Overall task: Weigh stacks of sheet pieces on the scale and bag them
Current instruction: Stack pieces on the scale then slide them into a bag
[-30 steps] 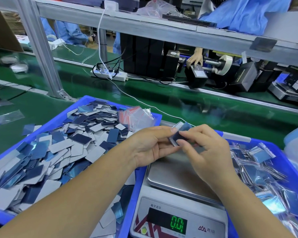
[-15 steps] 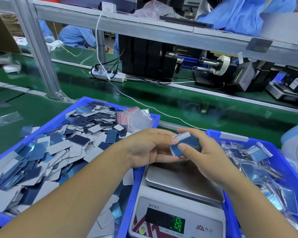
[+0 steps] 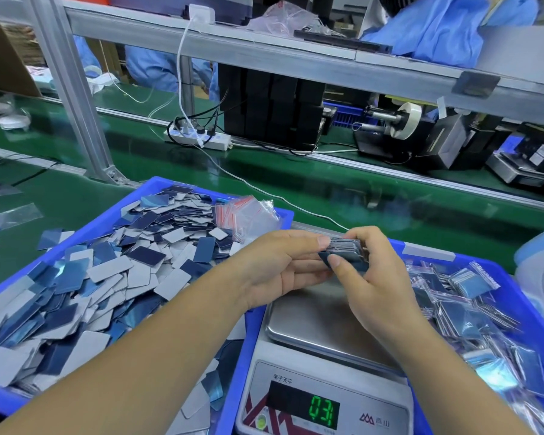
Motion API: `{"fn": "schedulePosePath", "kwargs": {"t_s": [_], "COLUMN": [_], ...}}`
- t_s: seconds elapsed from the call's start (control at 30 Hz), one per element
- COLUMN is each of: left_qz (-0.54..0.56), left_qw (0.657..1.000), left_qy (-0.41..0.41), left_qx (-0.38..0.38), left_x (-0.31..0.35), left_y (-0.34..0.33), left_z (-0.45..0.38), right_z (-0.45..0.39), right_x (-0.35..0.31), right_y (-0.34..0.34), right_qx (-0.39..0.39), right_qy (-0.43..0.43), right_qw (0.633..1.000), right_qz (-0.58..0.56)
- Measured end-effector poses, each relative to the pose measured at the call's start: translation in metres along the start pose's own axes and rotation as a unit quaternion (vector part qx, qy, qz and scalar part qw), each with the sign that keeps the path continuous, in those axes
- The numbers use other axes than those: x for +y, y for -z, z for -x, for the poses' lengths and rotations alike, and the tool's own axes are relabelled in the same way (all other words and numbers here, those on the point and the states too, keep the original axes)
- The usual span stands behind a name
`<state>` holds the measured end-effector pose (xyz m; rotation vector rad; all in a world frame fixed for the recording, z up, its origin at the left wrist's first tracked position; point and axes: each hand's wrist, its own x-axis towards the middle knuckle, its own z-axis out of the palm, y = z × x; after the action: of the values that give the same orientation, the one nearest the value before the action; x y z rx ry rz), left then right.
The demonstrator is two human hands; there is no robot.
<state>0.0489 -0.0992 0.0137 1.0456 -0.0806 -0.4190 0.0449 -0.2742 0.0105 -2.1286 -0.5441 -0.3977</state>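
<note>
Left blue plastic bin (image 3: 157,188) holds loose blue-and-grey sheet pieces (image 3: 113,277); right blue bin (image 3: 515,287) holds bagged ones (image 3: 471,312). Both the left hand (image 3: 283,265) and the right hand (image 3: 374,284) pinch a small stack of sheet pieces (image 3: 346,252) above the steel-topped scale (image 3: 324,372), whose display reads "03".

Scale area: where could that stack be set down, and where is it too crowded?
The scale's steel pan lies bare beneath both hands. The green belt between the power strip and the trays is open, crossed by a white cable. The left tray and the right tray are crowded.

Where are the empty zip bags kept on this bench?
In the head view, the empty zip bags lie heaped in the far right corner of the left blue tray, beside the loose sheet pieces.
</note>
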Motion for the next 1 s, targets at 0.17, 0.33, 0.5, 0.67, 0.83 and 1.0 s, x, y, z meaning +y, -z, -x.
{"fn": "schedulePosePath", "kwargs": {"t_s": [0.17,0.33,0.5,0.67,0.83,1.0], "left_qz": [-0.341,-0.578,-0.631,-0.659,-0.661,-0.662], "left_qw": [0.934,0.806,0.765,0.738,0.733,0.733], "left_qy": [-0.101,-0.118,-0.127,-0.144,-0.160,-0.154], "left_qx": [0.049,0.052,0.039,0.027,0.031,0.034], "left_x": [0.005,0.001,-0.002,-0.005,-0.008,-0.009], "left_y": [0.005,0.011,0.004,0.001,-0.001,0.000], "left_z": [0.003,0.003,0.003,0.001,0.001,0.000], "right_z": [-0.001,-0.003,-0.006,-0.006,-0.007,-0.010], "right_x": [0.007,0.011,0.011,0.013,0.015,0.015], "right_y": [0.001,0.001,0.014,0.017,0.021,0.032], "right_qx": [-0.051,-0.117,-0.151,-0.166,-0.164,-0.187], "right_qy": [-0.059,-0.092,-0.045,-0.050,-0.045,-0.057], "right_qw": [0.997,0.987,0.976,0.975,0.974,0.969], "right_qz": [-0.004,0.064,0.149,0.138,0.148,0.152]}}
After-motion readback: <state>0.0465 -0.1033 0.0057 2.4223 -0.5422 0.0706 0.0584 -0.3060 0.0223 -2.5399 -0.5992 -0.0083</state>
